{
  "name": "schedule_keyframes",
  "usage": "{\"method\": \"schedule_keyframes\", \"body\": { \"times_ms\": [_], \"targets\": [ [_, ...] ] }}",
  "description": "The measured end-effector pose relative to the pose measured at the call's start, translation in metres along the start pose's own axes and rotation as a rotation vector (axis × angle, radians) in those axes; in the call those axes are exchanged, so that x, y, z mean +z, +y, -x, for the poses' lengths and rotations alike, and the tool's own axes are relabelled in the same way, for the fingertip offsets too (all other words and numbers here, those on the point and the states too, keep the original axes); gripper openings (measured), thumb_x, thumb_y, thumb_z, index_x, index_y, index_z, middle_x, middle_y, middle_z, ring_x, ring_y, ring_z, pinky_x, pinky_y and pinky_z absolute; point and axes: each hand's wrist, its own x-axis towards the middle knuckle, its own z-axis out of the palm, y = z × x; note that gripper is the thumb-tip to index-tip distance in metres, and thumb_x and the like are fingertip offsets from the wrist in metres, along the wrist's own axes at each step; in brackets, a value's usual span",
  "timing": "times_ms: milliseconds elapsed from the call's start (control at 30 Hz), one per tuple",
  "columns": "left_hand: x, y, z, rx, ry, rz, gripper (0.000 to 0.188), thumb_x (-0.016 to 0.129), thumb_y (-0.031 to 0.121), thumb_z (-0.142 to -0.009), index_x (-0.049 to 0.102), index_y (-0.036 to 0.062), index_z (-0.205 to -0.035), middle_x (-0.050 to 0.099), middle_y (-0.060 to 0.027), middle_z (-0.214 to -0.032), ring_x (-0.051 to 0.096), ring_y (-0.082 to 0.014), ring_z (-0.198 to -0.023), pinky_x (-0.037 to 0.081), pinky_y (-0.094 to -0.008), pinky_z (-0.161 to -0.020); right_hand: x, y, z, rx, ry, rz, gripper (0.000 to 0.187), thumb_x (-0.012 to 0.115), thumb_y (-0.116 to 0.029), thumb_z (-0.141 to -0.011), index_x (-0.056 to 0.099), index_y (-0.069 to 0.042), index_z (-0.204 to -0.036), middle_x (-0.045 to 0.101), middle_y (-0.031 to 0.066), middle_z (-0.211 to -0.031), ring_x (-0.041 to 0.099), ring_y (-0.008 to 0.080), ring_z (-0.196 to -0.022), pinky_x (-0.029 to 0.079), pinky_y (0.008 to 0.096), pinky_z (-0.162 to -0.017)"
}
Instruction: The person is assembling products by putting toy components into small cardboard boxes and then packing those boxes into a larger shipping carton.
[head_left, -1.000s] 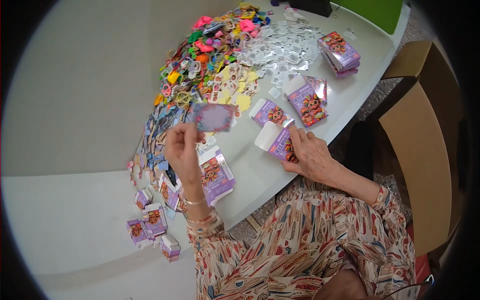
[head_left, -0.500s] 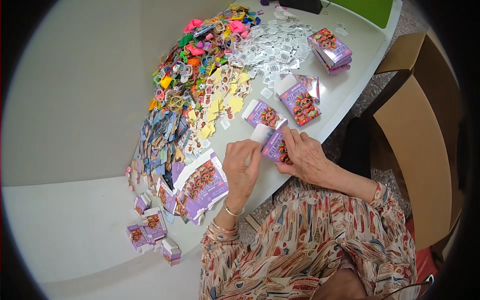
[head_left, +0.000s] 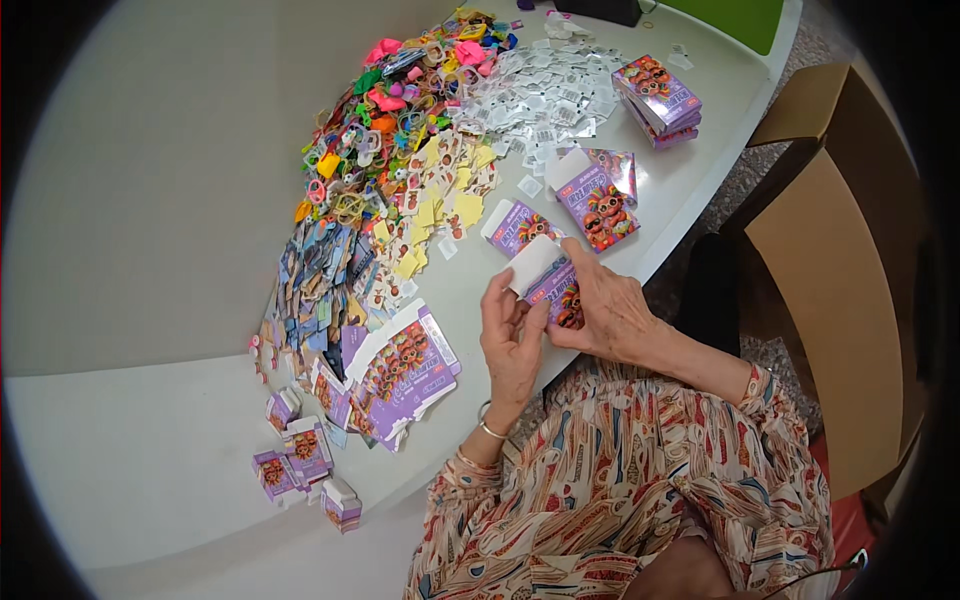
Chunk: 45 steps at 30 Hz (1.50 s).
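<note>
A small purple printed box (head_left: 562, 291) is held between my two hands near the table's front edge, its white flap (head_left: 536, 262) raised at the top left. My right hand (head_left: 615, 312) wraps round its right side, with fingers over the upper edge and the thumb below. At the left side, my left hand (head_left: 513, 345) grips it with thumb and bent fingers. Just beyond lies another purple box (head_left: 522, 228) with its white flap out. Further right, a third box (head_left: 600, 208) overlaps one more behind it.
Stacked boxes (head_left: 660, 95) stand at the far right. Piled across the table are white packets (head_left: 540, 95), colourful toys (head_left: 385, 125), sticker cards (head_left: 440, 200) and bluish cards (head_left: 325, 280). Flattened boxes (head_left: 410, 365) fan out at left. A cardboard carton (head_left: 835, 300) stands right.
My left hand has moved right and now grips the box's left side. The flap shows more fully, lifted open.
</note>
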Motion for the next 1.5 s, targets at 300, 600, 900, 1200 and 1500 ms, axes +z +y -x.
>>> {"method": "schedule_keyframes", "body": {
  "times_ms": [300, 600, 900, 1200, 1500],
  "targets": [
    [-0.003, -0.004, -0.006, 0.059, -0.062, -0.235, 0.037, 0.064, 0.003, -0.090, 0.058, 0.0006, -0.126, 0.055, -0.0018, -0.098, 0.052, -0.0075, -0.080, 0.046, -0.0210, -0.069, 0.009, 0.014, 0.000, -0.155, 0.080, -0.122, 0.095, 0.080, -0.029, -0.060, 0.029, 0.001, -0.134, 0.050, 0.0253, -0.112, 0.062, 0.0391, -0.087, 0.053, 0.0446, -0.069],
    [-0.010, 0.012, -0.004, -0.020, -0.101, -0.255, 0.038, 0.068, 0.006, -0.087, 0.060, 0.0011, -0.124, 0.056, -0.0058, -0.093, 0.056, -0.0109, -0.078, 0.048, -0.0243, -0.070, 0.003, 0.017, -0.005, -0.208, -0.003, -0.237, 0.078, 0.076, -0.027, -0.063, 0.037, -0.003, -0.126, 0.052, 0.0213, -0.104, 0.062, 0.0386, -0.080, 0.052, 0.0463, -0.070],
    [-0.011, 0.009, -0.001, 0.155, -0.179, -0.537, 0.038, 0.067, 0.006, -0.085, 0.060, 0.0016, -0.123, 0.061, -0.0189, -0.119, 0.064, -0.0209, -0.092, 0.052, -0.0330, -0.079, -0.005, 0.017, -0.005, -0.157, -0.072, -0.227, 0.085, 0.075, -0.027, -0.063, 0.032, 0.002, -0.130, 0.055, 0.0257, -0.114, 0.061, 0.0424, -0.092, 0.051, 0.0468, -0.077],
    [-0.004, 0.003, 0.003, 0.407, -0.140, -0.700, 0.033, 0.061, 0.000, -0.088, 0.058, -0.0043, -0.120, 0.061, -0.0167, -0.124, 0.062, -0.0209, -0.101, 0.051, -0.0322, -0.085, 0.004, 0.019, -0.001, -0.138, -0.006, -0.188, 0.086, 0.075, -0.026, -0.065, 0.031, 0.007, -0.130, 0.057, 0.0291, -0.109, 0.061, 0.0419, -0.094, 0.052, 0.0466, -0.075],
    [-0.011, 0.012, -0.011, -0.293, -0.101, -0.036, 0.025, 0.064, 0.001, -0.089, 0.065, -0.0029, -0.114, 0.067, -0.0060, -0.101, 0.061, -0.0087, -0.090, 0.050, -0.0227, -0.080, 0.005, 0.019, 0.003, -0.264, 0.012, -0.047, 0.089, 0.076, -0.024, -0.065, 0.028, 0.009, -0.133, 0.055, 0.0268, -0.107, 0.062, 0.0385, -0.086, 0.054, 0.0428, -0.070]
  ]
}}
